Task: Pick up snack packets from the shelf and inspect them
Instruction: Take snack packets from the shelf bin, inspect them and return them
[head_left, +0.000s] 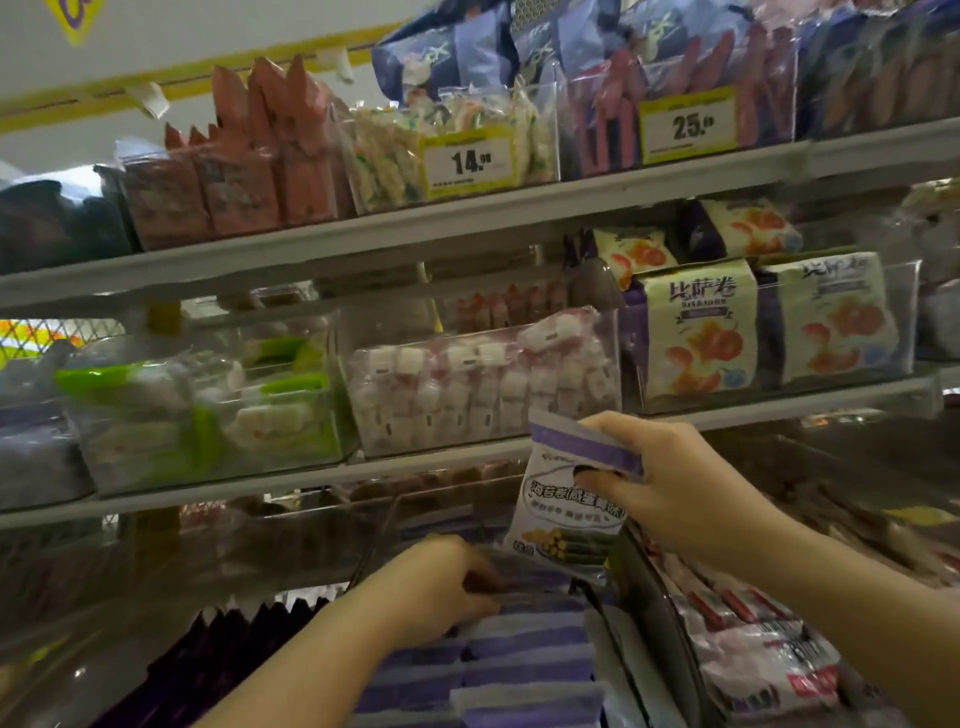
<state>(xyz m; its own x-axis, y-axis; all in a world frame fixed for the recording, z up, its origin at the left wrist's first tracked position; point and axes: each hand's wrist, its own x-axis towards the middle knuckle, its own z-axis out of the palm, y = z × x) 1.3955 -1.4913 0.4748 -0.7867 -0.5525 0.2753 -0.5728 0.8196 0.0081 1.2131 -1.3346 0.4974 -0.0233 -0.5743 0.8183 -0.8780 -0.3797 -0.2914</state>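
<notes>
Purple-striped packets (519, 654) fill the near bin (660, 623); left grip (447, 587) digs among them, pinching or not I cannot tell. Beyond, right grip (675, 488) holds the snack packet (566, 514) by its top seam, long axis near upright, print facing the camera; best keep the thumb (589, 475) off the text

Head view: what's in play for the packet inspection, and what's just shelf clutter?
In play: white-and-purple snack packet, gripped by right hand; left hand at the row of purple-striped packets below.
Clutter: yellow 14 price tag; clear bin of pink-and-white sweets; white packets with orange print.
</notes>
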